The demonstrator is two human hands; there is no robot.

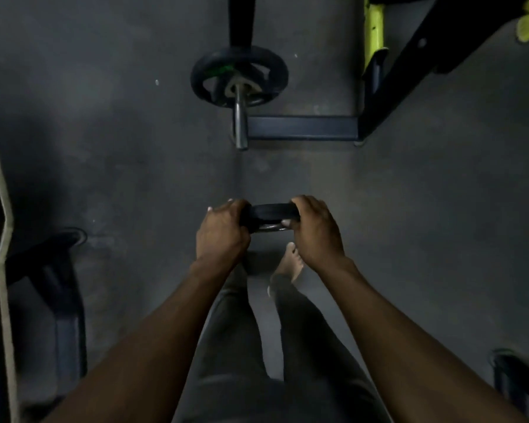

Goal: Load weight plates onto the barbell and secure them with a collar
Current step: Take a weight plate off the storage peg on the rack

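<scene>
Fingers of the left hand (pixel 222 232) and right hand (pixel 316 230) curl tight round opposite edges of 1 small plate (pixel 271 213), held edge-up, likely to line its hole up with the bare barbell sleeve (pixel 240 123) well ahead, where 1 plate (pixel 209 83) already sits.

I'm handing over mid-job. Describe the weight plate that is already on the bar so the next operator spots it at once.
Start at the yellow-green and black steel rack frame at the top right; left of it a silver barbell sleeve points toward the camera. The round black plate with spoke cut-outs and a green mark sits on that sleeve. The smaller black plate is gripped between the left hand and right hand.
</scene>
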